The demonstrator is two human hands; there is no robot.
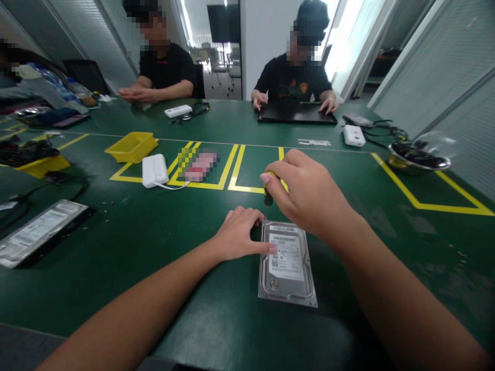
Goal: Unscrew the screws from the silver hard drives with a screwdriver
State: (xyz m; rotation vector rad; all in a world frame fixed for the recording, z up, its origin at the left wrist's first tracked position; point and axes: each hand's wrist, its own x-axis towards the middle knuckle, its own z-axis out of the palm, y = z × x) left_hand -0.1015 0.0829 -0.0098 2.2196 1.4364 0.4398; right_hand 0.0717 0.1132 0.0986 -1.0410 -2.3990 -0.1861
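Note:
A silver hard drive with a white label lies flat on the green table in front of me. My left hand grips its far left part, the thumb pressed on the label and the fingers bent at the far left corner. Above that same corner, my right hand is closed around a screwdriver with a yellow and dark handle. The screwdriver stands upright, its thin shaft pointing down to the drive's corner. Whether the tip sits in a screw is too small to tell.
Another hard drive lies at the left near small scattered screws. Beyond are a yellow tray, a white power bank cabled to a phone, and a metal bowl. Across the table, a person handles a black panel.

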